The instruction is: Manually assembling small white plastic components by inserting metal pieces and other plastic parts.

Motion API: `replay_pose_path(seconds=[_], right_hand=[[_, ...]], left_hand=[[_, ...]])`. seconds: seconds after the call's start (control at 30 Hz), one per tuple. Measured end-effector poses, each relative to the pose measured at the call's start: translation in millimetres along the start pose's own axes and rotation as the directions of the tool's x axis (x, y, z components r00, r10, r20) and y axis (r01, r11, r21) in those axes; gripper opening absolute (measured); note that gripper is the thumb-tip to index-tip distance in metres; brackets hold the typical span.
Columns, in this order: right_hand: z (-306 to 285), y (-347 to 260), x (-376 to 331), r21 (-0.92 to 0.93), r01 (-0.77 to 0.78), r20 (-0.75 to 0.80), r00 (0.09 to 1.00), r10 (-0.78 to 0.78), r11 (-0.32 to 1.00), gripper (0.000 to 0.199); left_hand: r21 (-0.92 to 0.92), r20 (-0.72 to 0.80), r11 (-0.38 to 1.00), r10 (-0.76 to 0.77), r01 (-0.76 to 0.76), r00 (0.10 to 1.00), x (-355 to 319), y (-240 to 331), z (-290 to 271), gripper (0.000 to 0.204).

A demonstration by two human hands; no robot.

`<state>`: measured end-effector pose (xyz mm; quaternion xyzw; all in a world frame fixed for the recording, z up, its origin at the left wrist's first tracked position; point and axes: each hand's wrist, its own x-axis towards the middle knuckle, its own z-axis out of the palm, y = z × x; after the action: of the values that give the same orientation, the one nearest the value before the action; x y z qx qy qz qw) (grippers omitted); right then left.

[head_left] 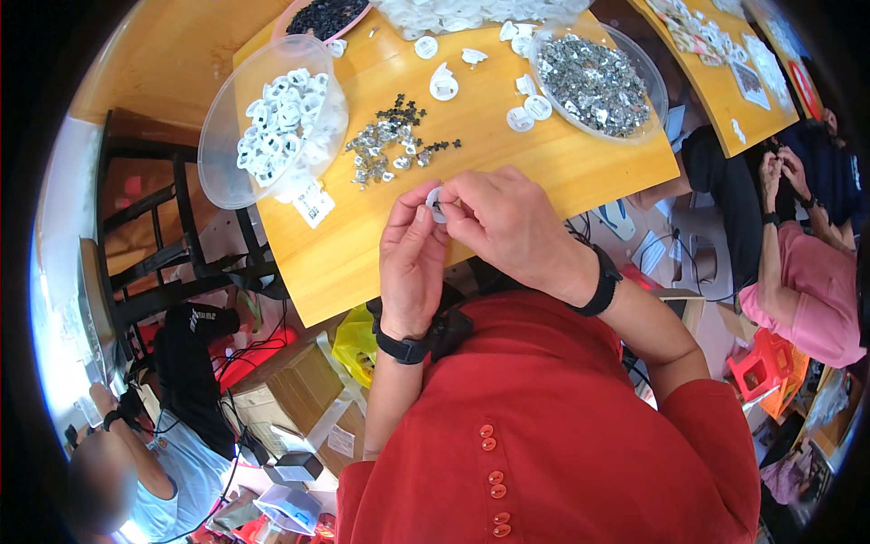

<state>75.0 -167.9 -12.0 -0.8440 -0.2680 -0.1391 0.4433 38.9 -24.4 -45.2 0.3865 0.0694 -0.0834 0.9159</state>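
Between the fingertips of both hands, just over the near part of the wooden table (326,272), is a small round white plastic part (436,208) with a dark spot in its middle. My left hand (410,263) pinches it from the left side. From the right, the closed fingers of my right hand (521,227) press on the same part; whether they also hold a smaller piece is hidden. Just beyond my hands lies a loose pile of small metal pieces (372,150), with tiny black pieces (401,111) at its far side and right.
A clear bowl (217,136) of white parts stands left, another clear bowl (658,86) of metal pieces right. Loose white parts (443,83) lie between them. A pink bowl (288,20) of black pieces is at the back. Co-workers sit at both sides; a black chair (159,195) stands left.
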Motion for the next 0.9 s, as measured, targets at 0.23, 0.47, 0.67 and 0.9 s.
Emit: replay_pose_path(seconds=[0.23, 0.47, 0.67, 0.9], right_hand=[[3, 1, 0, 0.032, 0.009, -0.001, 1.0, -0.009, 0.999, 0.012], [4, 9, -3, 0.167, -0.101, 0.069, 0.994, 0.09, 0.981, 0.009], [11, 12, -5, 0.29, -0.158, 0.069, 0.987, 0.144, 0.944, 0.01], [22, 11, -9, 0.35, -0.202, 0.042, 0.979, 0.201, 0.915, 0.008]], left_hand=[[0.03, -0.023, 0.998, 0.053, -0.053, 0.998, -1, -2, -3, 0.024], [0.139, -0.037, 0.987, 0.084, -0.078, 0.996, -3, -4, -6, 0.019], [0.105, -0.065, 0.99, 0.105, -0.098, 0.992, -2, -9, -8, 0.015], [0.159, -0.142, 0.976, 0.169, -0.146, 0.975, -2, -14, -12, 0.014]])
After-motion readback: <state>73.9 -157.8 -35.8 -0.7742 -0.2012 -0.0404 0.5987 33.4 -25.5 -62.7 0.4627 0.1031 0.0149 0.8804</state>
